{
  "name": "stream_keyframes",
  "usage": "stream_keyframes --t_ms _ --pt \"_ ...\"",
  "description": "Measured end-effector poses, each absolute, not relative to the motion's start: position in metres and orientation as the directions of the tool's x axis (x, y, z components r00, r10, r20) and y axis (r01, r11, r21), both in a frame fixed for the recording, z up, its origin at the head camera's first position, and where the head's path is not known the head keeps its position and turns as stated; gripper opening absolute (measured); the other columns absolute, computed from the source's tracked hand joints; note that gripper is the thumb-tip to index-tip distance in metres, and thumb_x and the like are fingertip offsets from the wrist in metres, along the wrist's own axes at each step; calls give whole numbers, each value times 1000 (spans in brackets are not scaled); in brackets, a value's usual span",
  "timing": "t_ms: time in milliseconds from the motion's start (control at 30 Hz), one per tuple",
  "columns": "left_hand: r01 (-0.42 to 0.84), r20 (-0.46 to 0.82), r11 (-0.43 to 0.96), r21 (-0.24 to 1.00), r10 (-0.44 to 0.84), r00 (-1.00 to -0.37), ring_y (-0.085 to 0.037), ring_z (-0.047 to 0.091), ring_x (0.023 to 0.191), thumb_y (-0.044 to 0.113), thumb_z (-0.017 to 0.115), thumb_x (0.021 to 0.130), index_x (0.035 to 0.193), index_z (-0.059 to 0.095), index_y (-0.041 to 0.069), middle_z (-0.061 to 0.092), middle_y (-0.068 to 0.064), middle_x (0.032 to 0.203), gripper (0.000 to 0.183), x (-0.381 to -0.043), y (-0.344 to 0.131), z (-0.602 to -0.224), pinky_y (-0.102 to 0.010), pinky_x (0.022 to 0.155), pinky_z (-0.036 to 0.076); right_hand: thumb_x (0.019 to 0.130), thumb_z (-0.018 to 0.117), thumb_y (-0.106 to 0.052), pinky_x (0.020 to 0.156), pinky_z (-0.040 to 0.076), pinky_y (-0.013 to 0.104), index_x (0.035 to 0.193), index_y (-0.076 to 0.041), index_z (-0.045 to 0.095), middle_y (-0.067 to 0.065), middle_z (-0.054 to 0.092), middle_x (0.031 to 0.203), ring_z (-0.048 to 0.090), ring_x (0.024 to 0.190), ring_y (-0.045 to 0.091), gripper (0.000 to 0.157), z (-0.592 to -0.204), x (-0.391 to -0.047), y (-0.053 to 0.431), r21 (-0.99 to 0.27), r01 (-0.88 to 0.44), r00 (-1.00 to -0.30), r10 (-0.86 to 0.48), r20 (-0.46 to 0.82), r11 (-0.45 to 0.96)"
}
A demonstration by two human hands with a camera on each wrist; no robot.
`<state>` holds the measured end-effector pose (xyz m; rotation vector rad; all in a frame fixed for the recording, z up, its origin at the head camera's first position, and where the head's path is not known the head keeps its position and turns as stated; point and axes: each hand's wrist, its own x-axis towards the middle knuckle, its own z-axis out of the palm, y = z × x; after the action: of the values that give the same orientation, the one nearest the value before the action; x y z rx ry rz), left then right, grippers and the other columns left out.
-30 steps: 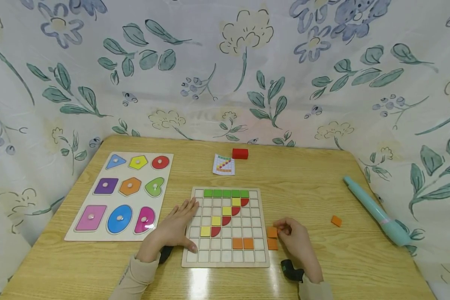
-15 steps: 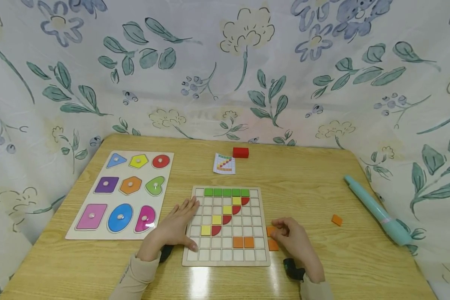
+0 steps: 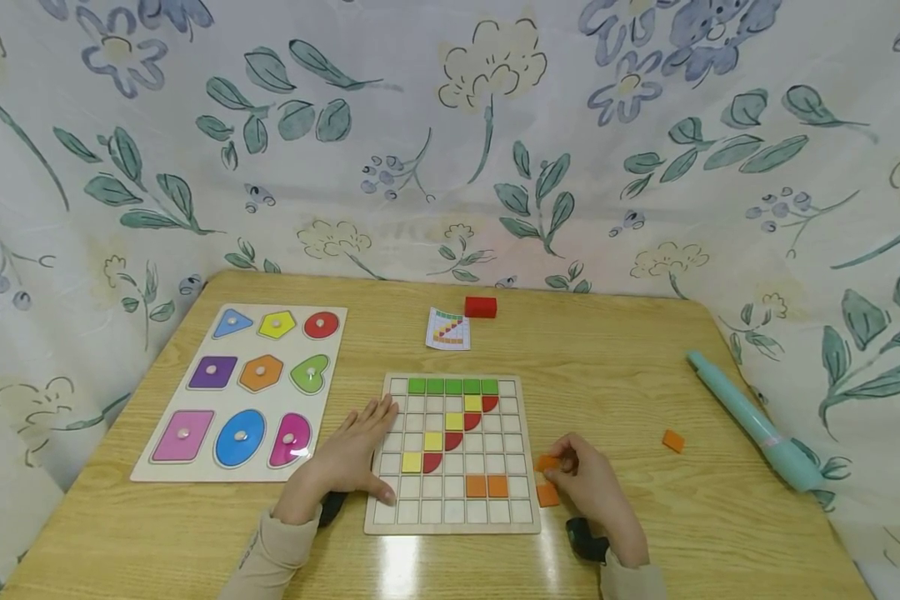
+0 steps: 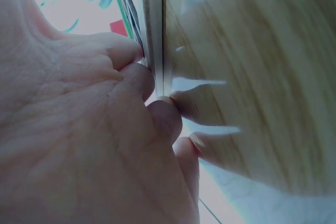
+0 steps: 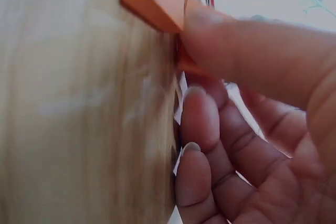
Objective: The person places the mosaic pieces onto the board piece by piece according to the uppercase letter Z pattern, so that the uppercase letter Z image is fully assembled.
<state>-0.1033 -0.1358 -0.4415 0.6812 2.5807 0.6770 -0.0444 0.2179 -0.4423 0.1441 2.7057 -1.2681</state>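
Observation:
A wooden grid board [image 3: 453, 527] bears a row of green square tiles [image 3: 453, 387], a diagonal of yellow squares [image 3: 453, 422] and red quarter-round tiles [image 3: 453, 442], plus two orange squares low on its right side. My left hand [image 3: 348, 454] lies with fingers spread on the board's left edge; the left wrist view shows its fingertips at that edge. Just right of the board, my right hand [image 3: 588, 479] pinches an orange tile [image 3: 547, 462] between thumb and fingers, partly hidden by them. A second orange tile [image 3: 547, 496] lies below it, nearer in the right wrist view.
A knobbed shape puzzle [image 3: 240, 392] lies at the left. Behind the board are a printed pattern card [image 3: 448, 330] and a red block [image 3: 481, 307]. Off to the right lie a loose orange tile [image 3: 672, 441] and a long teal tool [image 3: 753, 421]. Floral cloth [image 3: 420, 167] hangs behind.
My right thumb and fingers have closed on the upper orange tile. The lower orange tile has shifted slightly toward me and turned a little. My left hand stays in place.

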Motion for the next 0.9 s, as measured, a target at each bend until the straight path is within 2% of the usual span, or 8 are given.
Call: stream_keyframes --t_ms 233,400,667,900 --pt "350 -238 765 541 538 -809 -42 7 150 47 88 58 153 17 -3 11 -21 162 129 -103 -136 -444 -60 121 7 86 70 -4 67 49 17 98 -5 66 6 69 90 57 77 8 12 -449 -46 211 -785 161 -985 153 -85 598" --pt "356 -233 764 538 541 -808 -42 7 150 47 88 58 153 17 -3 10 -21 162 129 -103 -137 -447 -60 121 8 87 71 -7 65 49 17 96 -6 69 6 71 90 58 76 7 9 -451 -47 190 -841 173 -979 181 -91 512" --pt "352 -237 766 538 539 -809 -42 7 150 47 88 58 153 18 -3 11 -21 162 128 -103 -137 -447 -60 121 8 85 72 -7 60 46 16 90 -9 70 2 69 82 55 70 5 6 -451 -44 149 -869 96 -995 75 -67 485" --pt "353 -236 768 535 537 -810 -42 7 150 47 88 58 153 18 -3 11 -21 162 128 -103 -137 -447 -60 121 7 86 73 -13 65 50 15 87 -13 70 -1 69 83 57 72 0 4 -455 -39 123 -843 -14 -996 -80 -34 538"
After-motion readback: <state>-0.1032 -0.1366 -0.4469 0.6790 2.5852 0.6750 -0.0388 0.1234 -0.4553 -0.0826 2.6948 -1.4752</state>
